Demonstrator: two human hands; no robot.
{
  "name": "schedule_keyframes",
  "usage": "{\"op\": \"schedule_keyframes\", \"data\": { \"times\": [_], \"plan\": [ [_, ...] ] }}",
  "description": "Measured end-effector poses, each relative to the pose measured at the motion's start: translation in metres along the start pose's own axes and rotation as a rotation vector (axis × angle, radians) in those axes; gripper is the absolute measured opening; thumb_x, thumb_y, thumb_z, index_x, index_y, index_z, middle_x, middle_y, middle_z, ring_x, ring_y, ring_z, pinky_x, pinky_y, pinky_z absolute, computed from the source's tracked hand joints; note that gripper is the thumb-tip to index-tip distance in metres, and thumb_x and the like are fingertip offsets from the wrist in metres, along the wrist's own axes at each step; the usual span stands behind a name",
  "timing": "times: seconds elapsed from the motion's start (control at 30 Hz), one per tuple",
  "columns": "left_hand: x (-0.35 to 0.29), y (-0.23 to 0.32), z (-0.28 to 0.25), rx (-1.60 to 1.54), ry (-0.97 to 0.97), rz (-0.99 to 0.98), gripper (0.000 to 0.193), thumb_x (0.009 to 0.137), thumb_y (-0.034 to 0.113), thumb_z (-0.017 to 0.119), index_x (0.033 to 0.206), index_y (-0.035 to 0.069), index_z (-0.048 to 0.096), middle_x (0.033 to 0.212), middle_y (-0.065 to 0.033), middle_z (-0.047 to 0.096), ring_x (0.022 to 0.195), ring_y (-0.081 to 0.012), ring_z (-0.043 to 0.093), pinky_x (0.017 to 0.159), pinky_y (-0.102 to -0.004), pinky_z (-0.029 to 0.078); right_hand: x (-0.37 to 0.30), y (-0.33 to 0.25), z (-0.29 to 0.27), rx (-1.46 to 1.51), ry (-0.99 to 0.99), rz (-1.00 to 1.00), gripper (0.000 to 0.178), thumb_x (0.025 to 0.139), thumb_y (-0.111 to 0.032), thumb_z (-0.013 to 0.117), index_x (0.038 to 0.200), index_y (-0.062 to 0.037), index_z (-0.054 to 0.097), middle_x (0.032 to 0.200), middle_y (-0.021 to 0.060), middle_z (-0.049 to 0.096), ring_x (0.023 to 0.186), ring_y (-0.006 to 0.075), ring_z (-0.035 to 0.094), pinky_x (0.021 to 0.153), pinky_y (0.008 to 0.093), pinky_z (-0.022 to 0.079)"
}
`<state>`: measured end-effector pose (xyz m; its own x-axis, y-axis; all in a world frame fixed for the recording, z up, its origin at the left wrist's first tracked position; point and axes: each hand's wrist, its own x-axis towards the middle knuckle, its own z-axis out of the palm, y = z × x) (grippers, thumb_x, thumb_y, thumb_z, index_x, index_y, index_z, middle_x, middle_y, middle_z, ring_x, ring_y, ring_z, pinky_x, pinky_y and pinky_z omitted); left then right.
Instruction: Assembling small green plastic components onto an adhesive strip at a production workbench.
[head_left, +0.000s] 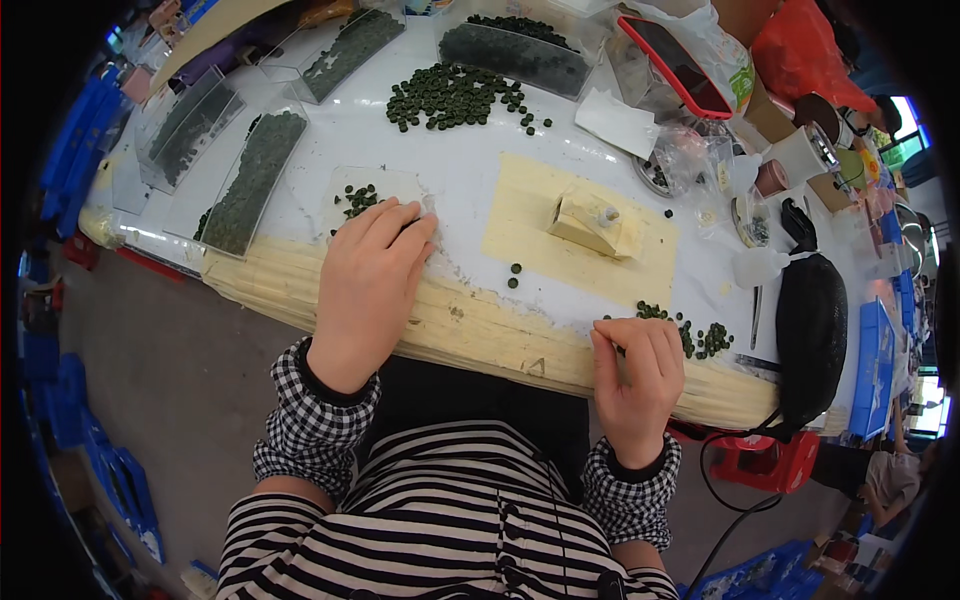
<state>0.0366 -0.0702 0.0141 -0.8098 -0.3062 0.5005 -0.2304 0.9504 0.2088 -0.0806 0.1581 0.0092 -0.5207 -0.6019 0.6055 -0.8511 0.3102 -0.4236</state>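
Observation:
Small dark green round pieces lie about the white table in groups. My left hand (370, 285) reaches over the table's front edge, fingers bent and close together, tips down beside a small pile of the pieces (358, 200) on a clear sheet (395, 183). Whatever its fingertips hold is hidden. My right hand (640, 372) is pinched, thumb against forefinger, at the left of another small group of pieces (712, 340). A tiny dark spot shows by its fingertips; I cannot tell if it is held. Two loose pieces (514, 275) sit between the hands.
A block wrapped in yellowish tape (590, 225) with a small nozzle-like tip stands on a yellow sheet (510, 215). Farther back are a large heap of pieces (440, 98) and clear trays (255, 180). A red-cased phone (675, 65), tweezers (756, 318) and a black pouch (812, 330) are at the right.

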Motion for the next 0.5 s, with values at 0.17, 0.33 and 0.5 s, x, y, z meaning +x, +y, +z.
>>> {"op": "schedule_keyframes", "data": {
  "times": [0.17,0.33,0.5],
  "plan": [
    [-0.007,0.008,-0.009,-0.077,-0.038,0.064,0.021,0.077,0.0,0.063,0.098,0.0,0.066,0.097,-0.0103,0.065,0.095,-0.0284,0.06,0.083,-0.0386,0.047,-0.005,0.0,0.003,0.035,0.0,0.024,0.015,0.073,0.003,0.07,0.087,-0.0027,0.065,0.078,0.0078,0.062,0.072,0.0253,0.056,0.064,0.0339,0.044],
    [-0.005,0.011,-0.007,-0.153,-0.044,0.176,0.02,0.073,-0.002,0.064,0.092,0.0,0.066,0.088,-0.0083,0.062,0.084,-0.0259,0.059,0.075,-0.036,0.047,-0.002,-0.006,0.007,0.062,0.031,-0.004,0.021,0.074,0.006,0.069,0.093,-0.0007,0.068,0.076,0.0087,0.061,0.07,0.0247,0.057,0.062,0.0331,0.045],
    [-0.003,0.007,-0.007,-0.174,-0.047,0.184,0.022,0.071,-0.006,0.064,0.093,-0.001,0.065,0.086,-0.0096,0.061,0.08,-0.0261,0.059,0.07,-0.0343,0.048,-0.003,-0.007,0.007,0.088,0.042,-0.008,0.021,0.074,0.007,0.069,0.093,-0.0001,0.068,0.076,0.0089,0.061,0.069,0.0244,0.057,0.061,0.0327,0.045]
  ]
}}
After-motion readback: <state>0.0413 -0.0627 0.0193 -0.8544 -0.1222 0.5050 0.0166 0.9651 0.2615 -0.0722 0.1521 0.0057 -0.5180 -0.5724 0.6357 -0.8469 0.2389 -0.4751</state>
